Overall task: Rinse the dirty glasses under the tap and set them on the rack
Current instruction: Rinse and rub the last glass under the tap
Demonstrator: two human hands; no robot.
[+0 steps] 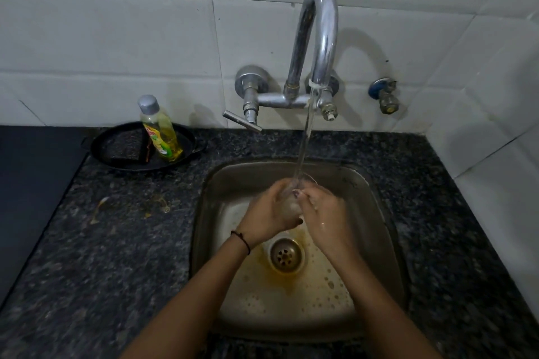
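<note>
A clear glass [293,201] is held over the steel sink [376,201], mostly hidden between my two hands. My left hand [268,213] wraps its left side and my right hand [323,213] wraps its right side. Water runs from the chrome tap [320,38] in a thin stream straight into the glass's rim. Both hands are wet. No rack is in view.
Foamy, yellow-stained water lies around the drain [285,255]. A yellow dish-soap bottle [160,131] stands in a black pan [116,151] on the dark granite counter [116,227] at the back left. Yellowish spills mark the counter. White tiled walls close off the back and right.
</note>
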